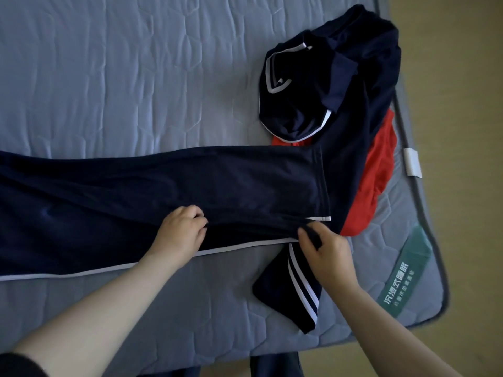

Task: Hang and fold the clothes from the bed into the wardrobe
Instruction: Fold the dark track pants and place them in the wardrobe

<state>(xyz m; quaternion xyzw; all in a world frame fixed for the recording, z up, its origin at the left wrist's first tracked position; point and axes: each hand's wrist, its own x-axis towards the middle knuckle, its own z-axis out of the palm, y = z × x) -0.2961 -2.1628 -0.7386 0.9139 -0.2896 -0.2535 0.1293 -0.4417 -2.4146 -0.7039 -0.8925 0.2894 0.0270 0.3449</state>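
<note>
A pair of navy trousers [152, 191] with a white side stripe lies flat across the bed, its legs pointing right. My left hand [178, 234] pinches a fold of the trouser fabric near the lower edge. My right hand [325, 247] grips the cloth at the leg's hem, beside a navy piece with white stripes [292, 289] that lies below it. A heap of navy clothes with white trim [321, 77] sits at the upper right, on top of a red garment [377, 175].
The grey-blue quilted mattress [122, 77] has bare room on its left and far side. Its right edge carries a green label [402, 281] and a white tag [413, 161]. Tan floor [468, 104] lies to the right.
</note>
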